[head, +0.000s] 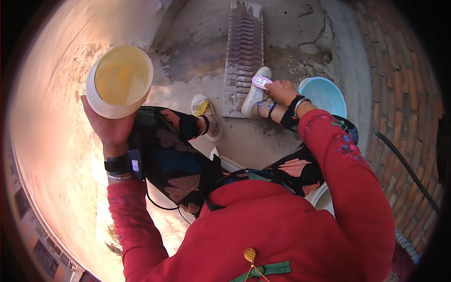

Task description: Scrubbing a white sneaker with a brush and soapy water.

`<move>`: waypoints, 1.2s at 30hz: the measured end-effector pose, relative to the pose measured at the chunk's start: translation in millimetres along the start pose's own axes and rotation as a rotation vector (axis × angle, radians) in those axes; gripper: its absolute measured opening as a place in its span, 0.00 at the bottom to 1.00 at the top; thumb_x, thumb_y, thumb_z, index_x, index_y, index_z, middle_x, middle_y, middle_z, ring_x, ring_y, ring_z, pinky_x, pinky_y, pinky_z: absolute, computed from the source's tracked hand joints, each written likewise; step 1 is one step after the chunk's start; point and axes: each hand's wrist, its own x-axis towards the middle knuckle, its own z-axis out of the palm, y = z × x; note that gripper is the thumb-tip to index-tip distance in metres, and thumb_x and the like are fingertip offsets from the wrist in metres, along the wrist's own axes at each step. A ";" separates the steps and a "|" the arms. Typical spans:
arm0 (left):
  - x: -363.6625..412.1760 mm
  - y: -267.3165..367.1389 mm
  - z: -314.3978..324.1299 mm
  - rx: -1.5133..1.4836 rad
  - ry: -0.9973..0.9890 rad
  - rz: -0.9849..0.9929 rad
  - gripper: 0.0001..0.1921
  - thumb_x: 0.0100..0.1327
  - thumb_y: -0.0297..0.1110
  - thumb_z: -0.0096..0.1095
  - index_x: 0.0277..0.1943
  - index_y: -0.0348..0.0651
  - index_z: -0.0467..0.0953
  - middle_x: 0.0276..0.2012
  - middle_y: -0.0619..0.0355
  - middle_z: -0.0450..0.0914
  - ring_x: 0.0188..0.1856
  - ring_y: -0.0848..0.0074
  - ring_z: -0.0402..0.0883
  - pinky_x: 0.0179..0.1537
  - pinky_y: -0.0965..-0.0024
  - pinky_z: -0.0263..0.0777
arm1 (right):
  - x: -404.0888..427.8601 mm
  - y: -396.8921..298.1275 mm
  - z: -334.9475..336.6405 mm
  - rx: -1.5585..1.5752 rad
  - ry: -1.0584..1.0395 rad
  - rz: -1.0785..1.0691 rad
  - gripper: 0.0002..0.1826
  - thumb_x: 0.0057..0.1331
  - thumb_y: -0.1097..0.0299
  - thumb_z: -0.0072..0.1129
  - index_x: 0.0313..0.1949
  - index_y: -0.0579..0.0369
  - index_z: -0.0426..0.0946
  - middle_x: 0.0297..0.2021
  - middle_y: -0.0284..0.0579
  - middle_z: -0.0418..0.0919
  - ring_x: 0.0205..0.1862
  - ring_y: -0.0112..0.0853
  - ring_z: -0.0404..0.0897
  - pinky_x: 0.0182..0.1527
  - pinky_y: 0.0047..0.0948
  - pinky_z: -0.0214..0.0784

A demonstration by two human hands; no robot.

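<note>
On the left, my left hand supports a white bowl from below; yellowish liquid appears to fill much of it. My right hand grips a pink oval tool, possibly a brush, with a white printed label on its upper face. Its underside is hidden. The tool lies over the top of my right shoe, a pale sneaker that rests partly on the near end of a ridged board. My left shoe, with yellow laces, stands on the concrete.
A light blue basin stands just right of my right hand. Damp, cracked concrete surrounds the board. Brickwork runs along the right, with a black hose or cable before it. Part of a white container or seat shows beneath me.
</note>
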 end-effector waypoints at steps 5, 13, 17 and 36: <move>7.7 0.6 -20.3 -0.157 -0.298 -0.079 0.32 0.68 0.62 0.37 0.68 0.52 0.59 0.67 0.51 0.61 0.65 0.51 0.63 0.54 0.38 0.68 | 26.4 13.5 -1.7 0.012 0.047 0.110 0.16 0.68 0.65 0.42 0.50 0.48 0.78 0.46 0.57 0.79 0.48 0.49 0.80 0.49 0.45 0.72; 14.0 7.7 -31.1 -0.214 -0.357 -0.041 0.33 0.68 0.61 0.37 0.69 0.51 0.57 0.67 0.51 0.62 0.67 0.52 0.62 0.58 0.38 0.64 | -6.7 -50.4 34.6 -0.029 -0.189 -0.200 0.15 0.62 0.71 0.46 0.47 0.51 0.78 0.46 0.53 0.79 0.49 0.46 0.79 0.49 0.39 0.73; 12.8 0.0 -20.1 -0.199 -0.446 -0.066 0.30 0.71 0.59 0.32 0.67 0.48 0.61 0.66 0.55 0.63 0.68 0.59 0.60 0.66 0.47 0.55 | 16.1 -19.2 31.7 -0.052 -0.023 -0.136 0.15 0.64 0.69 0.45 0.45 0.52 0.79 0.43 0.51 0.81 0.45 0.45 0.81 0.48 0.39 0.73; 20.0 1.1 -26.6 -0.079 -0.086 0.027 0.31 0.69 0.55 0.41 0.68 0.45 0.57 0.67 0.48 0.61 0.66 0.51 0.63 0.57 0.41 0.67 | 66.9 2.4 6.6 -0.058 -0.022 0.098 0.16 0.69 0.64 0.42 0.48 0.51 0.79 0.43 0.54 0.81 0.49 0.46 0.79 0.52 0.40 0.70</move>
